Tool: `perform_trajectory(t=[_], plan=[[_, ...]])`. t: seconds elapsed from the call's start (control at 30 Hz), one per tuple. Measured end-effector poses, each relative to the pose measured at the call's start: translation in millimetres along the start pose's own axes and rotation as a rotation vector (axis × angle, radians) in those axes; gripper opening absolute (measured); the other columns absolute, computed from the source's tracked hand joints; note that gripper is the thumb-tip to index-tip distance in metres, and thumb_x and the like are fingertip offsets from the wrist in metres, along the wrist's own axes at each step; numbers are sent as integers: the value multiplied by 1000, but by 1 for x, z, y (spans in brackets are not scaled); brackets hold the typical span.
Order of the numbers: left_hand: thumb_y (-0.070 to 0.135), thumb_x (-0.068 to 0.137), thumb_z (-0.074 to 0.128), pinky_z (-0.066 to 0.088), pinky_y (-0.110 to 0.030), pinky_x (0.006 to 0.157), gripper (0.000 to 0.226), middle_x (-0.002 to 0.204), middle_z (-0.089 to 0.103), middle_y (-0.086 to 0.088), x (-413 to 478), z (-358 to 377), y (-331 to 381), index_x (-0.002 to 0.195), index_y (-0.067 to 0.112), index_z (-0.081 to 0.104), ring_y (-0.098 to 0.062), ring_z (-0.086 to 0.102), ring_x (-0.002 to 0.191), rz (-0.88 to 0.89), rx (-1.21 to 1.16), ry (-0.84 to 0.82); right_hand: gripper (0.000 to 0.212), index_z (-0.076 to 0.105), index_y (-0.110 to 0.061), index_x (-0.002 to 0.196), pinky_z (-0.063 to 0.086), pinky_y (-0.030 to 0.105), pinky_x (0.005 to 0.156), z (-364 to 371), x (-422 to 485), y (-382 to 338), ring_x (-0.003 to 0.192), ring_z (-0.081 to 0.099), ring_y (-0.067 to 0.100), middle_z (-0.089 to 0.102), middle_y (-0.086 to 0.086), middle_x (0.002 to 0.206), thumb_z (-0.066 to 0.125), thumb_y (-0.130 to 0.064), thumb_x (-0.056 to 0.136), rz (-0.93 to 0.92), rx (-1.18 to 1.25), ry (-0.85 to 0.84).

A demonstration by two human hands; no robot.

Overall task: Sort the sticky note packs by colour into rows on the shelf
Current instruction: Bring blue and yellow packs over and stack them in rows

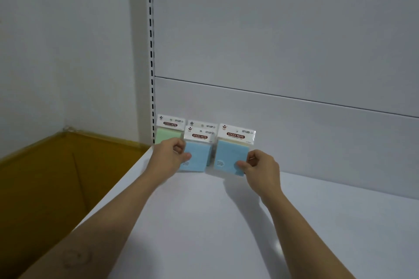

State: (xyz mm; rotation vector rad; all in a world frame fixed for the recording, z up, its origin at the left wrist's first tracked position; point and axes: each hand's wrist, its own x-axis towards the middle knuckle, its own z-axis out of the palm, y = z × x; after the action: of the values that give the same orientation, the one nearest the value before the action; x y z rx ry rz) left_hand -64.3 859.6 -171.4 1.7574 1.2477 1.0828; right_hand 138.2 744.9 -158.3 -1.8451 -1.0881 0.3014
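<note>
So the left hand (169, 154) pinches the left blue pack (198, 154), the right hand (260, 165) the right blue pack (229, 156). Both stand upright, far left on the shelf (204, 222) by the green pack (167, 133). Guessing the blues get rowed together.

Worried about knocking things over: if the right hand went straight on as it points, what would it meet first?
Likely the pale yellow pack just behind the blue pack the right hand pinches, then the back panel; depth is unclear.
</note>
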Motion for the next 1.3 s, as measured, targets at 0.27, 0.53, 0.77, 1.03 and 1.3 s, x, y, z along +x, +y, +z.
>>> perform_trajectory(t=[0.27,0.53,0.77,1.03,1.3], plan=[[28,83,72,53,-32,71,19,85,67,4,12,19,-12,97,17,65,-16,63,80,44,213,65,9,65,-22,82,47,21,62,18,-15,7,76,66,10,69,-7,75,70,-14,80,54,97,46],[35,86,67,54,-36,77,25,96,71,1,18,28,-15,105,19,67,-20,64,87,45,295,151,6,67,-20,82,42,5,53,18,-31,12,77,66,5,71,-8,79,71,-15,82,50,98,-3],[33,86,68,51,-33,75,26,97,72,0,21,25,-19,105,17,68,-19,63,87,36,271,160,7,67,-21,82,42,7,56,21,-35,12,76,66,6,70,-9,77,72,-17,82,55,95,15],[26,85,69,55,-37,78,22,92,72,-2,23,26,-21,103,13,68,-21,64,84,56,224,129,10,67,-20,77,42,6,54,23,-37,8,64,62,-5,70,-11,75,71,-12,82,55,117,23],[22,86,67,56,-36,81,22,99,71,2,16,2,-22,107,19,66,-16,64,89,85,273,35,9,68,-24,78,54,34,72,42,-15,-7,75,68,15,72,-8,79,76,-21,78,54,-19,7]])
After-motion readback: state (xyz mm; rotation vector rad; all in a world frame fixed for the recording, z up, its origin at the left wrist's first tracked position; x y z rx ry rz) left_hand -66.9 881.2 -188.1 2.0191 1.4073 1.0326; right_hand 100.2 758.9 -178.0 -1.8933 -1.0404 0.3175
